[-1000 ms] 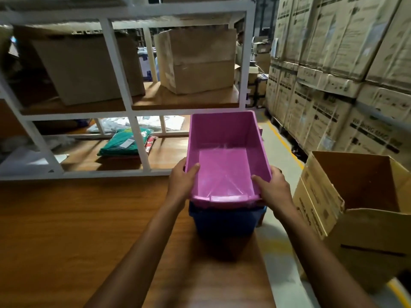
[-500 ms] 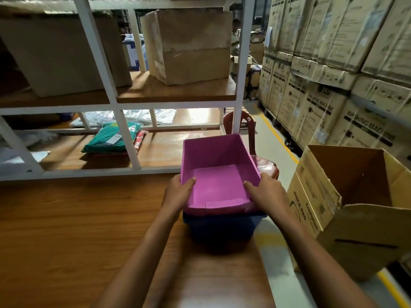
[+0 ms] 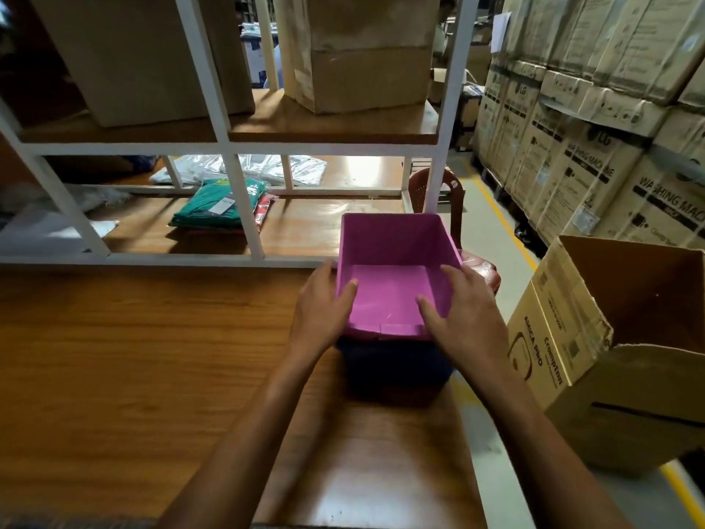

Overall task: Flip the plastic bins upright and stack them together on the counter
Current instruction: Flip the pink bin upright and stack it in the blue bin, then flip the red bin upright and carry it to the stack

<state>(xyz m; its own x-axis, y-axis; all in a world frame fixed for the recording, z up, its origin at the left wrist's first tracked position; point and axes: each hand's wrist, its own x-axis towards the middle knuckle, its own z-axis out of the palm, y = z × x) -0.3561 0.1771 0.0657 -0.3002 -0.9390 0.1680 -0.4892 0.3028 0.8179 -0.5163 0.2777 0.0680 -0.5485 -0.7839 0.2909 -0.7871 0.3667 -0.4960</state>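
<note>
Pink bin [image 3: 389,299] is sitting upright, nested in the blue bin [image 3: 396,372] at the right edge of the counter [image 3: 152,357] — long axis pointing away from the person. Left hand [image 3: 324,311] and right hand [image 3: 465,315] are gripping its near side walls, thumbs inside, equally close — it's sitting lower and flatter than a second ago.

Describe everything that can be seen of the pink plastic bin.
The pink bin is smooth, glossy plastic, rectangular, with walls sloping outward to a rim. It stands upright and empty, nested in a dark blue bin near the right edge of the wooden counter. The left hand and right hand grip its side walls, thumbs inside.
</note>
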